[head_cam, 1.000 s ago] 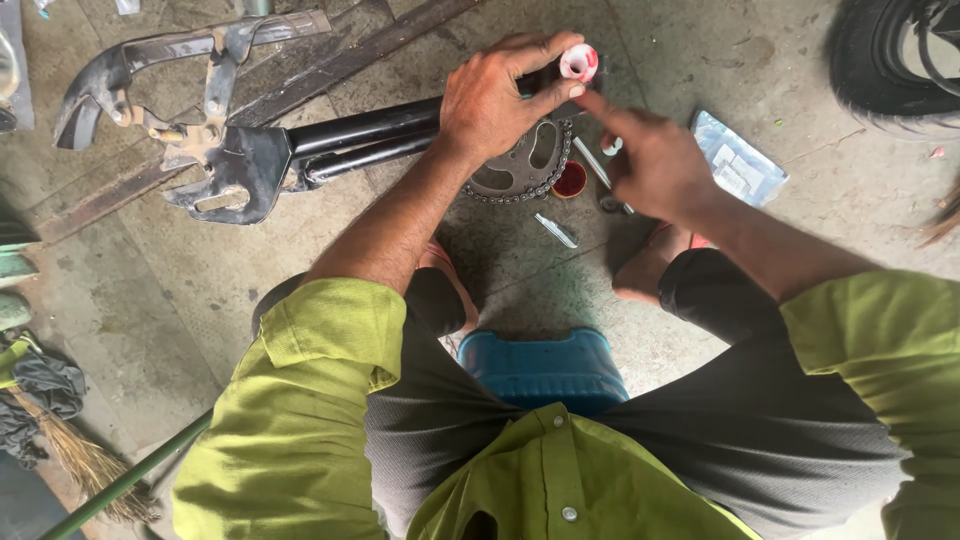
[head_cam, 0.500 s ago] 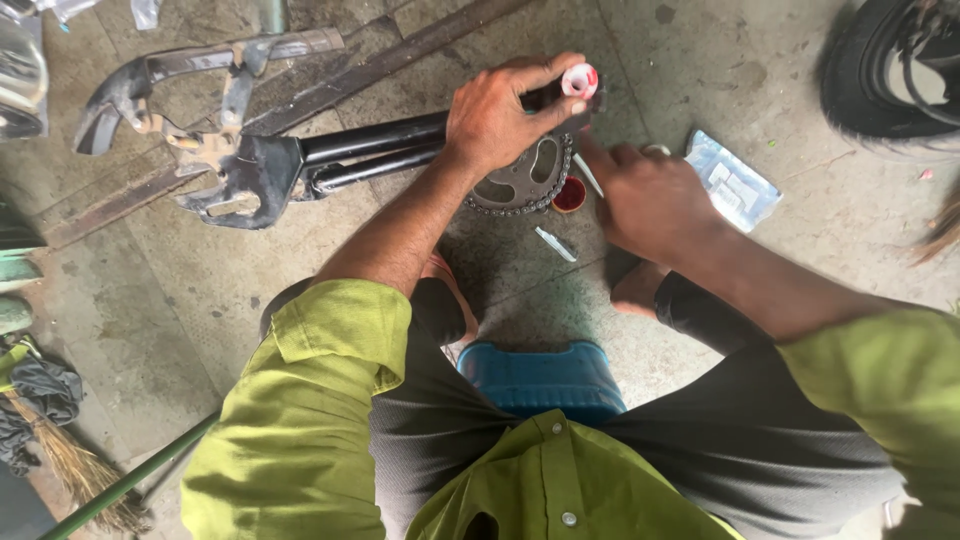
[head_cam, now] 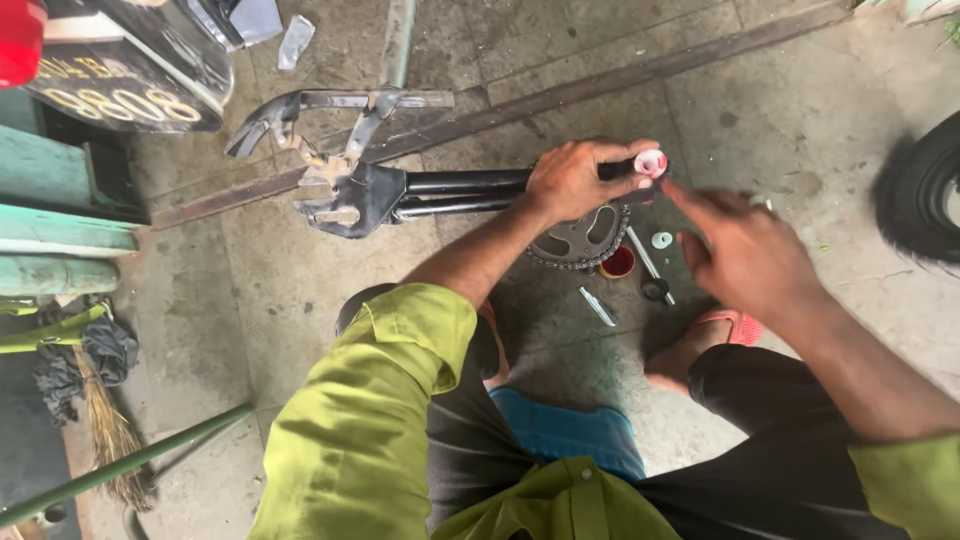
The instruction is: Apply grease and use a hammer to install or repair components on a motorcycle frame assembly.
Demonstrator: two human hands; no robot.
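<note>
Here, squatting on the concrete floor [head_cam: 300,300], low blue stool [head_cam: 570,430] under me. My left hand [head_cam: 578,180] is wrapped tight around the end of the black bicycle frame tubes [head_cam: 460,188], which lie flat on the floor and run off to my left toward the dropout end [head_cam: 345,200]. At the tip of the tube, just past my thumb, sits a small round part smeared pink and white [head_cam: 651,162]; what it is exactly I cannot tell.

My right hand [head_cam: 745,255] holds nothing. Forefinger stretched out, pointing at that pink tip, almost touching it; the other fingers loosely curled. The hand is blurred.

Below my left hand the toothed chainring with its chain [head_cam: 580,238] lies against the frame. Beside it, a small red cap [head_cam: 618,262]. Near that, a thin metal rod [head_cam: 648,262], a white washer [head_cam: 662,240] and a short silvery piece [head_cam: 597,306] scattered on the floor between my feet.

Black tyre [head_cam: 925,190] at the right edge, well apart. Broom [head_cam: 105,420] and green pole [head_cam: 120,465] at lower left.
</note>
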